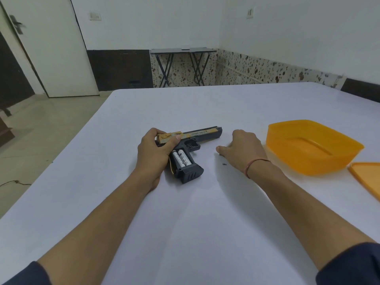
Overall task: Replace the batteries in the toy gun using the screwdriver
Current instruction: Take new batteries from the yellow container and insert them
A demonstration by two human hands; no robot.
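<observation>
Seen from the head, the black and yellow plastic toy gun (pixel 197 136) lies on its side in the middle of the white surface (pixel 185 223). The left hand (pixel 154 153) curls round its back end. The handle's cover is off, and two white batteries (pixel 181 159) sit inside. Opening looks done, while closing is probably left. Old or new batteries? That cannot be told. The right hand (pixel 244 149) rests nearby, and its grip cannot be told. No screwdriver shows.
</observation>
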